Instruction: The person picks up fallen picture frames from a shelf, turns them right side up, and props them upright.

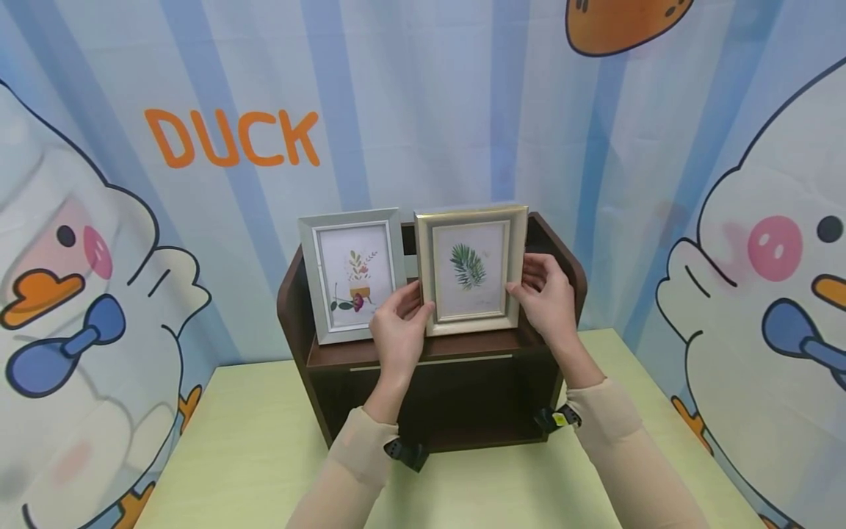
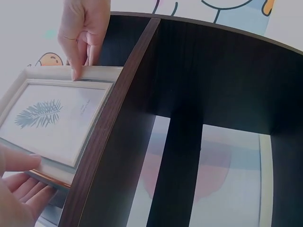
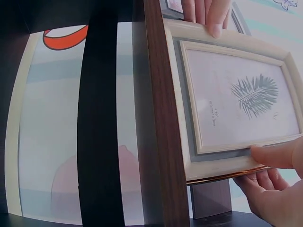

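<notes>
A gold-edged picture frame (image 1: 472,305) with a green leaf print stands on the upper board of a dark brown wooden shelf (image 1: 456,347). My left hand (image 1: 399,327) grips its left side, and my right hand (image 1: 548,301) holds the right side. In the right wrist view, the right thumb (image 3: 272,155) lies on the front of the frame while the other fingers go under its edge. Left of it, a silver picture frame (image 1: 353,338) with a potted plant print leans back on the same board, partly covered by my left hand.
The shelf has an open lower compartment (image 1: 469,411) and raised side panels (image 1: 562,257). It stands on a pale green table (image 1: 251,441). Behind hangs a blue striped curtain (image 1: 429,110) with cartoon ducks.
</notes>
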`<state>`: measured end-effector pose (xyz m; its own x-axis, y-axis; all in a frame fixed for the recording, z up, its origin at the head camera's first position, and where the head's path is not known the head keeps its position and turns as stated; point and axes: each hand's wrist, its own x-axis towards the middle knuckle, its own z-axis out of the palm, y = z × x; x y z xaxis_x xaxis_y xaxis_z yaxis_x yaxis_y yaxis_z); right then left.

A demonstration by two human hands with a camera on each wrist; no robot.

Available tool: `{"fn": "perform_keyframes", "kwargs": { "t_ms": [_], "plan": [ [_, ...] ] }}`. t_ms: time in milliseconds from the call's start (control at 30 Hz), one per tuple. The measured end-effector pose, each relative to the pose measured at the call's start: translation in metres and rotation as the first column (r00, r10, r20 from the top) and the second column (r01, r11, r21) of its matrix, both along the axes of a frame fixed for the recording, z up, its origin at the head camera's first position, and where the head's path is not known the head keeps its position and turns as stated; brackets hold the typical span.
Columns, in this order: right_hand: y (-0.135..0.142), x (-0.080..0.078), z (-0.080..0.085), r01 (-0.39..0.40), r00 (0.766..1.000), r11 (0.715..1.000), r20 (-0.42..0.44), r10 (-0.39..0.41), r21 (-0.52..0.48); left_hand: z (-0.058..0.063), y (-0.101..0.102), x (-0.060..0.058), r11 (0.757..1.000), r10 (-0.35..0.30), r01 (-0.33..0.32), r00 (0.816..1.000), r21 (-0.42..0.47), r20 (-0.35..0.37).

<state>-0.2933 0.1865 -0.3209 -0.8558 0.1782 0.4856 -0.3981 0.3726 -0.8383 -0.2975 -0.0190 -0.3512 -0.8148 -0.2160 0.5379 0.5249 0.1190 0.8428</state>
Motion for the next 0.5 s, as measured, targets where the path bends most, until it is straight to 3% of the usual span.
{"fn": "perform_keyframes", "kwargs": {
  "t_ms": [233, 500],
  "plan": [
    [-0.008, 0.011, 0.009, 0.001, 0.999, 0.999, -0.035, -0.003, -0.042, 0.004, 0.002, 0.003, 1.000, 0.008, -0.008, 1.000, -0.019, -0.018],
    [-0.003, -0.007, -0.005, 0.034, 0.996, 0.999, -0.076, -0.035, -0.020, 0.002, 0.004, 0.000, 0.997, 0.040, -0.042, 0.999, -0.058, -0.024]
  ]
}}
